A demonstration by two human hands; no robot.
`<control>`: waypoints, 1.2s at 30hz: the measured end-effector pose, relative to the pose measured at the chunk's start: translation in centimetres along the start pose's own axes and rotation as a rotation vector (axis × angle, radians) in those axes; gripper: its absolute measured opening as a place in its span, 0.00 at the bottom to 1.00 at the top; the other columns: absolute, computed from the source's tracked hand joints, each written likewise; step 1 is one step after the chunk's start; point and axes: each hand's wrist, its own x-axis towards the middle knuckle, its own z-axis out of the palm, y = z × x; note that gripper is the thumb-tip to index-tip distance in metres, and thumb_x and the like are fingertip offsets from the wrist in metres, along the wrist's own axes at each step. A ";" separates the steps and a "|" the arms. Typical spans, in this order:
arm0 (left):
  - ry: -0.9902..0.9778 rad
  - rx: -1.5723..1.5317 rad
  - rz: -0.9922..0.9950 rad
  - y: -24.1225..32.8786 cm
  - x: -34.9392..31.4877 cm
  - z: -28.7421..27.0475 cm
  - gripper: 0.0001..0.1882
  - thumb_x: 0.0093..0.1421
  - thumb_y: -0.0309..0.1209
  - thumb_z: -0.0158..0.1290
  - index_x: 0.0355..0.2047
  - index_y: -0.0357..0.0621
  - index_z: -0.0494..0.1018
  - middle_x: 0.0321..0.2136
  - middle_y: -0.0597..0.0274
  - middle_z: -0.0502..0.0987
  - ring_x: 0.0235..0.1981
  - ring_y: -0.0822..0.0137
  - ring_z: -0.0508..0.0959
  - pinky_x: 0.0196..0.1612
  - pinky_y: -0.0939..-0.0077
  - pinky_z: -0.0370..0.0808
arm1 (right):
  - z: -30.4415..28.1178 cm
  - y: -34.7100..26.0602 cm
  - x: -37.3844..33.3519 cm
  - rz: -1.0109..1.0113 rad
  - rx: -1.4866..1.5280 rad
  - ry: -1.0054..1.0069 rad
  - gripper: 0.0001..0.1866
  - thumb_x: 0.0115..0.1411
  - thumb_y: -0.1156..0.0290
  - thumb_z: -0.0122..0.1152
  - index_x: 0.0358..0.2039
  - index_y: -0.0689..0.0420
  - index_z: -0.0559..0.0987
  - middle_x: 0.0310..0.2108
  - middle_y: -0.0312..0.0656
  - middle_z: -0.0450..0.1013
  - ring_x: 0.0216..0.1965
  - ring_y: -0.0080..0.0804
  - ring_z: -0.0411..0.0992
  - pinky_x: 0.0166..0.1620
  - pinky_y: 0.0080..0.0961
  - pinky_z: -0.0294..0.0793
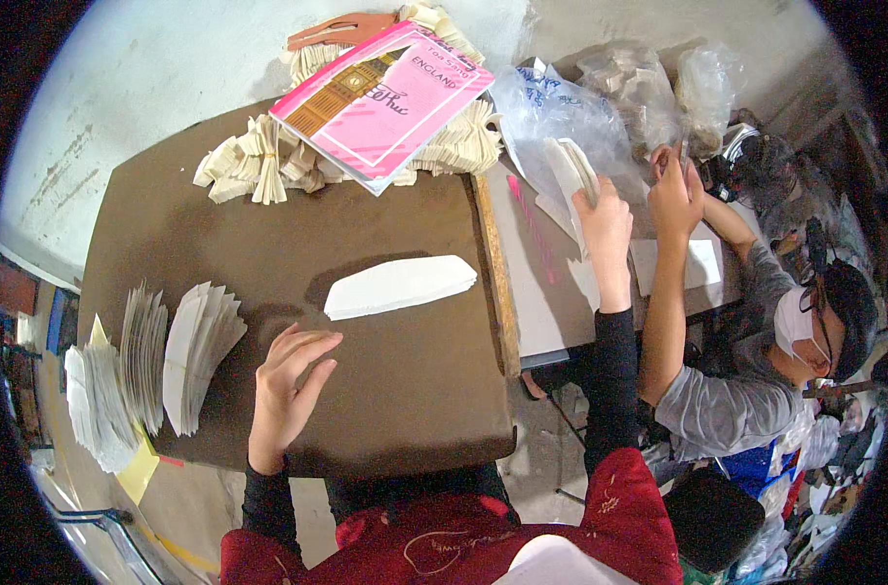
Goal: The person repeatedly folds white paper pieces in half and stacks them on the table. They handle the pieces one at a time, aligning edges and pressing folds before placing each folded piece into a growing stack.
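Observation:
Above the brown table, my left hand (296, 369) is open, its fingers loosely bent and nothing in them. A stack of long white paper pieces (402, 287) with tapered ends lies just beyond its fingertips, not touching them. My right hand (606, 229) reaches out over the lighter table on the right. It is closed round the near end of a bundle of white paper pieces (572, 174), which is tilted away from me. The fingers' far side is hidden.
Fanned paper stacks (198, 356) stand along the table's left edge. At the back, a pink notebook (385, 102) rests on cream paper bundles (254, 161). Plastic bags (561, 107) lie at the far right. A co-worker's hands (676, 195) hold a small object beside my right hand.

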 end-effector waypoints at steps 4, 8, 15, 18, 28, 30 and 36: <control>-0.041 -0.074 -0.006 0.0 -0.3 -0.1 0.14 0.57 0.24 0.59 0.45 0.45 0.80 0.42 0.57 0.82 0.47 0.58 0.80 0.61 0.54 0.68 | -2.8 0.0 -2.2 -0.036 0.115 0.031 0.20 0.57 0.63 0.61 0.47 0.62 0.79 0.35 0.60 0.78 0.38 0.57 0.78 0.42 0.44 0.77; -0.077 -0.140 -0.051 0.7 -0.6 0.1 0.21 0.56 0.27 0.62 0.51 0.47 0.77 0.48 0.53 0.79 0.52 0.54 0.77 0.61 0.55 0.68 | -7.8 -1.2 -6.2 -0.075 0.448 -0.010 0.21 0.54 0.67 0.65 0.47 0.63 0.78 0.34 0.55 0.79 0.35 0.49 0.81 0.40 0.35 0.78; 0.047 -0.249 0.275 0.7 -1.1 3.9 0.46 0.46 0.37 0.71 0.64 0.50 0.62 0.64 0.46 0.62 0.66 0.47 0.60 0.65 0.55 0.61 | -9.1 -7.1 -13.0 -0.637 0.567 -0.665 0.24 0.52 0.66 0.65 0.51 0.56 0.77 0.37 0.48 0.79 0.34 0.49 0.79 0.41 0.37 0.79; -0.287 -0.167 0.011 0.1 -2.0 5.6 0.37 0.49 0.31 0.67 0.61 0.51 0.68 0.59 0.52 0.68 0.63 0.51 0.66 0.66 0.57 0.62 | -6.1 -9.4 -16.2 -0.741 0.488 -0.795 0.34 0.53 0.54 0.68 0.57 0.59 0.71 0.49 0.52 0.74 0.48 0.52 0.74 0.52 0.39 0.72; -0.172 0.033 0.234 -0.1 -0.8 6.1 0.24 0.50 0.29 0.64 0.49 0.50 0.77 0.47 0.59 0.78 0.50 0.55 0.77 0.59 0.54 0.71 | -7.0 -7.2 -19.7 -0.620 0.460 -0.839 0.41 0.44 0.56 0.75 0.58 0.58 0.72 0.55 0.50 0.71 0.57 0.53 0.69 0.57 0.43 0.69; -0.156 -0.037 0.189 0.1 -1.0 5.7 0.23 0.48 0.28 0.65 0.47 0.48 0.78 0.44 0.58 0.79 0.48 0.54 0.78 0.59 0.54 0.72 | -7.2 -7.4 -20.1 -0.545 0.522 -0.822 0.38 0.45 0.60 0.75 0.57 0.58 0.72 0.55 0.51 0.71 0.55 0.53 0.70 0.57 0.43 0.70; -0.186 -0.056 0.015 0.0 -3.3 3.6 0.37 0.45 0.30 0.68 0.59 0.49 0.71 0.56 0.56 0.74 0.60 0.52 0.71 0.67 0.53 0.62 | -6.4 -9.3 -20.7 -0.574 0.429 -0.638 0.39 0.46 0.67 0.75 0.59 0.55 0.69 0.56 0.51 0.68 0.55 0.51 0.67 0.56 0.44 0.68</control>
